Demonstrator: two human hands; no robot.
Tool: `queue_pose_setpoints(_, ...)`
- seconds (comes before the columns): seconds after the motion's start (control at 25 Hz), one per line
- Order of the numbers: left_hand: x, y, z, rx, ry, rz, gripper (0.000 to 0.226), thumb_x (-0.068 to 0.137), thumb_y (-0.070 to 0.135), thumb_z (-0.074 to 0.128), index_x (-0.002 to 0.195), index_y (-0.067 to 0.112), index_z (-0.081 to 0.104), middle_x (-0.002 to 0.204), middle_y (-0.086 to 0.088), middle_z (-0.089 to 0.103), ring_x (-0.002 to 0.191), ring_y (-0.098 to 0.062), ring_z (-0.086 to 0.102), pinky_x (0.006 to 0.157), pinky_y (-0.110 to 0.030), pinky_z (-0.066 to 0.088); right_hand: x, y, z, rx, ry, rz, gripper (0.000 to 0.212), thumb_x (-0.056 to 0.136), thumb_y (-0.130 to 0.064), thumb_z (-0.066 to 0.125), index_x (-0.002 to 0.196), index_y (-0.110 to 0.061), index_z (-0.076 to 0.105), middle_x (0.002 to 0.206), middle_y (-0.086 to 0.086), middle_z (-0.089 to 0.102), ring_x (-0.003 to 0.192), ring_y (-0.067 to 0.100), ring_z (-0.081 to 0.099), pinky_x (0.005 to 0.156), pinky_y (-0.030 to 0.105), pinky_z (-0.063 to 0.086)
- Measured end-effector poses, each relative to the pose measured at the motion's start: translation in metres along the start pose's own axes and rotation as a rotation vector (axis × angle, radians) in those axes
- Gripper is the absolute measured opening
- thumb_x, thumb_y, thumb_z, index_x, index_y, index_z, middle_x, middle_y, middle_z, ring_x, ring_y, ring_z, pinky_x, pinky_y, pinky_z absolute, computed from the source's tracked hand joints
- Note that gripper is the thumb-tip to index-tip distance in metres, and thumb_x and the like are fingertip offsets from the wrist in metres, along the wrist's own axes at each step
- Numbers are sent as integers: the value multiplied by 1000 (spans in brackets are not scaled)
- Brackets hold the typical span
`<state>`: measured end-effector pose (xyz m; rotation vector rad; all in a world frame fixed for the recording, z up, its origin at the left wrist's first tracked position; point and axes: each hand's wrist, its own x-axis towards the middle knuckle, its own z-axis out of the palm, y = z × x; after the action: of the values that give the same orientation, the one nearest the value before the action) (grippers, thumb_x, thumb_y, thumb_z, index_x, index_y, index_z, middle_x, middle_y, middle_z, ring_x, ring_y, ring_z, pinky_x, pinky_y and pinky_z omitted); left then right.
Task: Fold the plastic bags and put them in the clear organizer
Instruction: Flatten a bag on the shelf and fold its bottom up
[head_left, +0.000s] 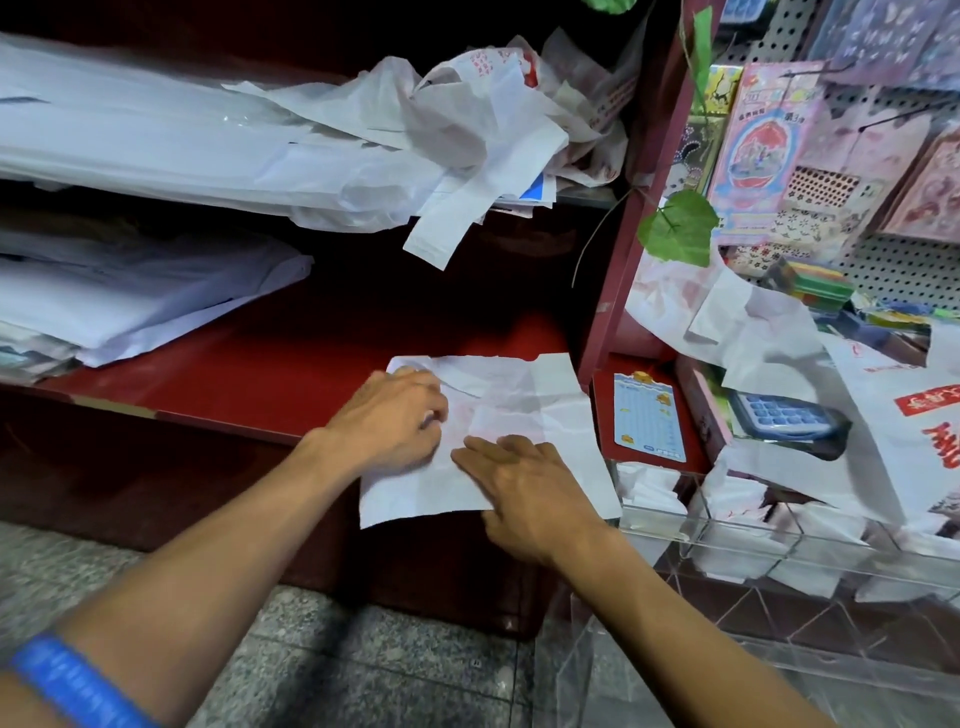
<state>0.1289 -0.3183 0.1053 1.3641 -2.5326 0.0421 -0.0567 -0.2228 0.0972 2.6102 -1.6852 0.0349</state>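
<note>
Here, crinkled white plastic bag (519, 410), both hands flat

A dark red shelf (291, 364) runs across the middle. A white plastic bag (519, 395) lies flat on it near the front edge, with one corner hanging over. The left hand (395, 415) and the right hand (524, 483) rest on the bag. At the far left, a stack of white sheets (130, 301) sits on the same shelf. Above it is an upper shelf (587, 196) with a messy pile of white bags (415, 130) on top, some hanging over the edge.
</note>
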Motion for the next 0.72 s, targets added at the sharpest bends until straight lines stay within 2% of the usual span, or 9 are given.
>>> queue_pose_setpoints(0.08,9,-9,2,-130,-234,32,35,95,28,50,127,20,60,137,4,54,131,-19,43,106,-40,36,3,7,0,50,8,-10,65,89,-22,53,150,-28,32,159,-5,30,139,27,30,108,40,27)
queue_pose_setpoints(0.12,14,-13,3,-107,-294,-9,38,98,30,46,134,19,53,144,1,48,137,-20,38,112,-43,29,3,10,0,93,4,-10,64,90,-22,53,150,-29,33,160,-7,29,140,25,29,108,38,26)
queue_pose_setpoints(0.2,26,-25,7,-17,-373,-191,48,102,39,34,149,26,35,161,3,24,149,-22,17,118,-52,7,4,13,0,160,-8,-11,63,91,-22,52,150,-32,33,160,-10,27,141,23,26,108,36,22)
queue_pose_setpoints(0.28,45,-34,9,6,-394,-403,52,102,43,30,153,32,25,164,2,14,150,-29,10,116,-58,0,2,15,2,175,-19,-18,62,92,-23,52,150,-34,32,161,-11,25,142,22,24,108,35,20)
queue_pose_setpoints(0.36,58,-37,9,108,-320,-500,47,98,39,40,144,28,41,155,-5,32,143,-35,24,114,-59,11,0,15,3,165,-21,-25,62,92,-25,52,150,-34,31,161,-11,24,143,22,22,108,36,19)
queue_pose_setpoints(0.48,65,-35,14,101,1,-184,19,82,17,59,100,21,62,110,-2,57,107,-28,53,84,-36,42,0,15,3,162,-21,-32,62,92,-26,53,150,-34,31,161,-11,23,142,23,22,107,37,20)
queue_pose_setpoints(0.56,62,-33,17,-118,-7,-40,19,76,7,60,84,24,61,92,6,62,89,-21,62,69,-31,47,1,17,2,176,-11,-34,62,92,-26,53,150,-34,32,161,-11,24,141,24,23,106,36,20)
queue_pose_setpoints(0.64,64,-34,22,-276,-46,-40,26,79,2,56,91,22,66,100,5,68,96,-20,65,78,-32,53,1,18,4,195,-6,-32,62,91,-25,54,149,-34,34,161,-12,26,141,24,25,105,37,21)
queue_pose_setpoints(0.72,69,-37,26,-366,-131,-142,37,91,8,50,123,21,64,134,1,60,125,-22,55,103,-34,44,1,20,5,202,-11,-34,62,91,-27,54,149,-35,34,160,-13,26,141,23,25,105,36,21)
